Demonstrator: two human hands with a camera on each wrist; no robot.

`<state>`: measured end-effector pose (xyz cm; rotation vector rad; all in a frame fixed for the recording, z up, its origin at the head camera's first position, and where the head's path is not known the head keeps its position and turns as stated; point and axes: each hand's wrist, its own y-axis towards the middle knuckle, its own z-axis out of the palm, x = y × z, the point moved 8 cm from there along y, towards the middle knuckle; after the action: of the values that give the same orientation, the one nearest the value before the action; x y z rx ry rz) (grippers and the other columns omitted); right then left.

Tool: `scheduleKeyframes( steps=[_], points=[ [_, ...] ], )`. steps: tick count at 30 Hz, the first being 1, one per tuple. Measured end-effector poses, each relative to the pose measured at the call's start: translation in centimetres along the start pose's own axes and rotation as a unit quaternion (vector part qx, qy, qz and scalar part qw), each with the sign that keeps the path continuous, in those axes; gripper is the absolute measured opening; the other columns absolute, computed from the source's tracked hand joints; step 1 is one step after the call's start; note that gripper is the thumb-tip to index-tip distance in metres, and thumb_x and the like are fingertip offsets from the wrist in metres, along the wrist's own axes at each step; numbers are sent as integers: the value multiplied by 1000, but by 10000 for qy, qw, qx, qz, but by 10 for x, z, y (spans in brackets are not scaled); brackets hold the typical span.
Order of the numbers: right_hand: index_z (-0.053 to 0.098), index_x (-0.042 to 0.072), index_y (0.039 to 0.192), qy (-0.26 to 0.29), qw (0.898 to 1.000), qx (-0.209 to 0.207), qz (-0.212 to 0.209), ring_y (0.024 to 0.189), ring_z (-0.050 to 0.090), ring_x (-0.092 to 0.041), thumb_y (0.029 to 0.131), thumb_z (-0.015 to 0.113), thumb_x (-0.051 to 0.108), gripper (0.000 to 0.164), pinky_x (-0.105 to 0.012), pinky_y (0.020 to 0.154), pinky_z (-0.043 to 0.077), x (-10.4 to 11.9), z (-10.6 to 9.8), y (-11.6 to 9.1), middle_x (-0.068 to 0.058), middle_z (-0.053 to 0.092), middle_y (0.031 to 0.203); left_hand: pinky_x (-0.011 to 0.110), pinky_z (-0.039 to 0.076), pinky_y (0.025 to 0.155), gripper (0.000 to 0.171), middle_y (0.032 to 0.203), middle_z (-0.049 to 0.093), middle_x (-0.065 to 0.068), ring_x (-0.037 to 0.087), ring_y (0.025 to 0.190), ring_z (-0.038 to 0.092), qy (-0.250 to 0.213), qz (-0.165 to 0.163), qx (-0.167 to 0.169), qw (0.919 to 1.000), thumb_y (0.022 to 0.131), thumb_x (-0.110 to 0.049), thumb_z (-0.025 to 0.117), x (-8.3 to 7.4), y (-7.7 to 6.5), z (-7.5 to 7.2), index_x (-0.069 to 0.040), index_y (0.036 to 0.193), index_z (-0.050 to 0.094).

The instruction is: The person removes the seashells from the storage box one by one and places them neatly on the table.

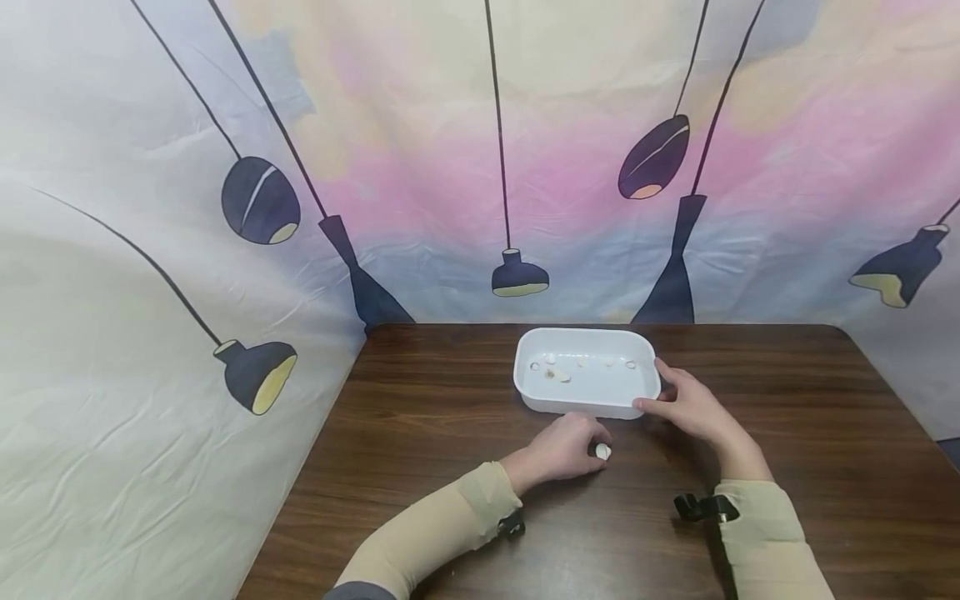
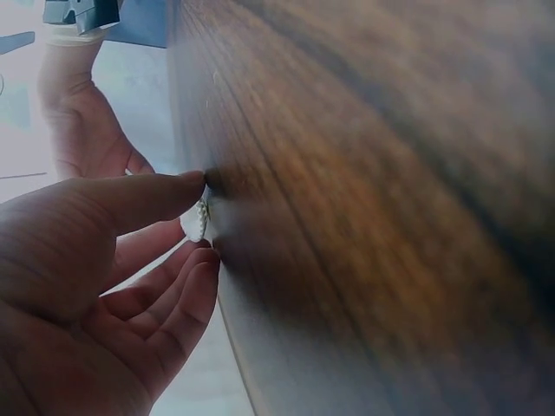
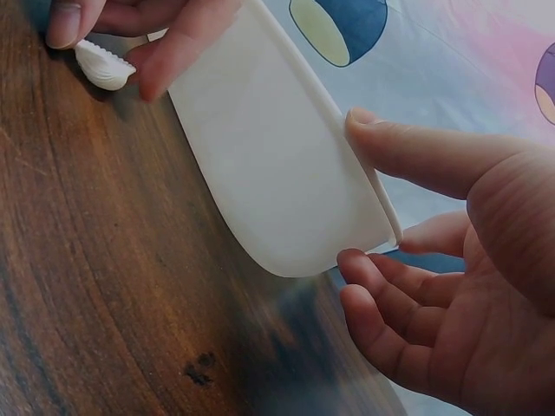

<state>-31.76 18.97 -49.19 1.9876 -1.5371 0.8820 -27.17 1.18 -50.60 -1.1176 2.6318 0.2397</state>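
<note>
On my head feed, both sleeves run off the bottom edge: left sleeve (image 1: 423,529), right sleeve (image 1: 776,537). Each wrist has a black mount; the left mount (image 1: 512,525) is partly hidden by its sleeve, the right mount (image 1: 705,507) is clearer.

Table (image 1: 420,400) is dark wood grain, near edge cut off. Right wrist feed shows a dark mark (image 3: 199,368) on it; I can't tell whether it's a knot or a stain.

Left hand (image 1: 558,447) is low at the table, just nearer than the tray. Thumb and a finger pinch the shell (image 1: 603,452), small, white, ribbed, scalloped edge. Fingers cover part of it; I can't tell whether it touches the wood. Left wrist feed shows the other fingers bent; its background is washed out.

Right hand (image 1: 697,408) holds the tray (image 1: 577,408) at its near right corner, thumb on the near rim, index on the right end. Remaining fingers curl loosely beside the wall; I can't confirm contact. Tray is white, upright on the table.

Inside it are several pale bits (image 1: 564,377), one brownish. Too small for me to identify or count.

Behind hangs a pastel backdrop (image 1: 420,100) with printed lamps (image 1: 521,275), their cords cut off at the top.
</note>
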Motion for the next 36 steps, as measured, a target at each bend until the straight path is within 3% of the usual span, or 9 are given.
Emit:
scheduleKeyframes(
  steps=[12, 36],
  points=[
    [24, -12, 162, 62, 10000, 14, 71, 101, 63, -35, 94, 83, 40, 104, -40, 77, 54, -2, 3, -2, -41, 43, 148, 15, 50, 84, 25, 102, 75, -9, 0, 94, 62, -105, 28, 167, 9998, 88, -19, 89, -3, -4, 0, -15, 112, 84],
    [24, -12, 163, 59, 10000, -25, -22, 108, 65, -41, 94, 82, 41, 104, -50, 85, 57, -2, 0, 0, -42, 41, 150, 14, 48, 78, 25, 97, 74, -10, -1, 87, 60, -66, -79, 39, 9999, 87, -22, 91, 0, -2, -3, -15, 109, 84]
  ],
)
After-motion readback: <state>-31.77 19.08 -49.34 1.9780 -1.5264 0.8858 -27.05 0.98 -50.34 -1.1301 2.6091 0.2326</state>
